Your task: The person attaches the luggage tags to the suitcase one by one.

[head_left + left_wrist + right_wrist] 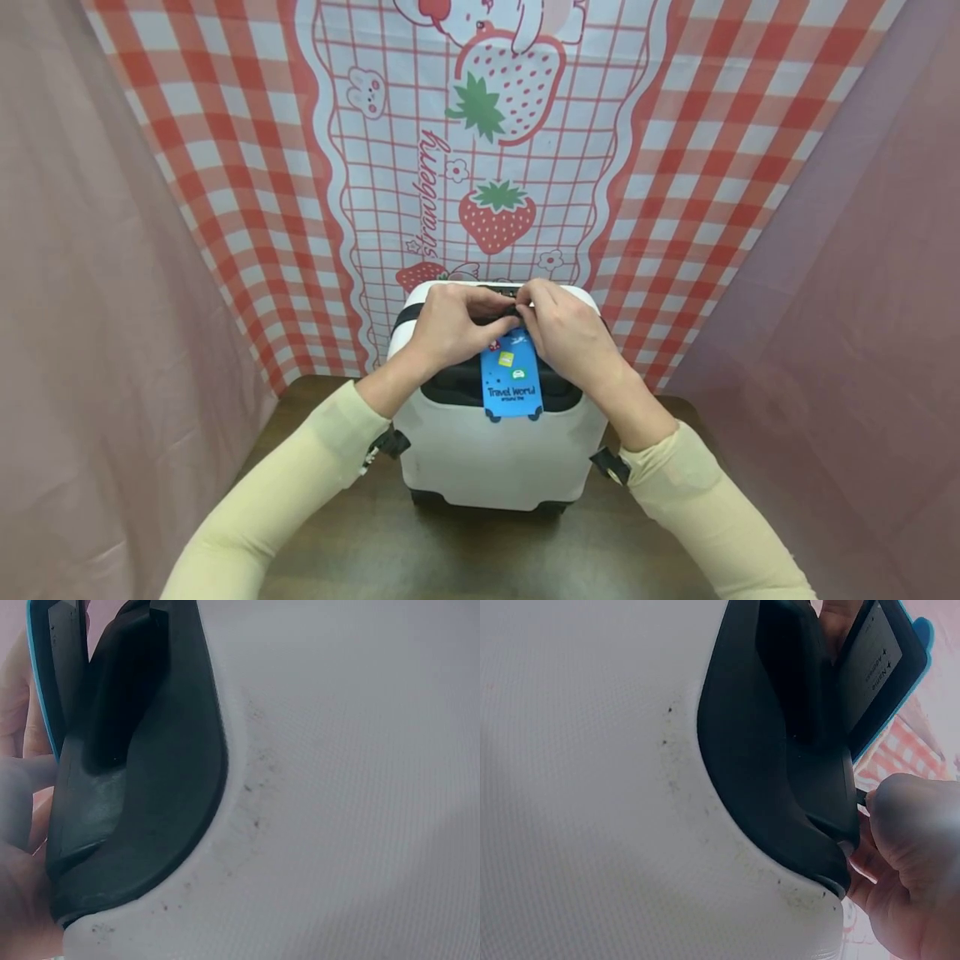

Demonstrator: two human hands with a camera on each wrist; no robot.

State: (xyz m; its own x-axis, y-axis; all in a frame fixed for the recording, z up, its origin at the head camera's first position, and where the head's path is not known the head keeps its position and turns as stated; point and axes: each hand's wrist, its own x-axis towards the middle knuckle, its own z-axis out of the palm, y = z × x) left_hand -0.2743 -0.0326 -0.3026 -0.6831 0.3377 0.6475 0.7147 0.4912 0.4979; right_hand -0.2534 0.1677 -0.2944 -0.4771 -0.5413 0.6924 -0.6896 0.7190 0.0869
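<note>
A small white suitcase (502, 467) stands on the table, its black handle recess facing me. From its top hangs a blue luggage tag (512, 383) printed "Travel World"; the right wrist view shows the back of this tag (870, 671) with its name and address card. My left hand (453, 323) pinches the black strap at the tag's upper end between thumb and fingers. Opposite it, my right hand (567, 335) pinches the strap too, and a bit of black strap (862, 796) shows by the thumb. Fingers hide most of the strap and handle.
The brown table (480, 554) extends in front of the suitcase. Behind hangs a red-and-white checked strawberry cloth (247, 167), with pink curtains (840, 317) on both sides. A black band (408, 315) crosses the suitcase near its top.
</note>
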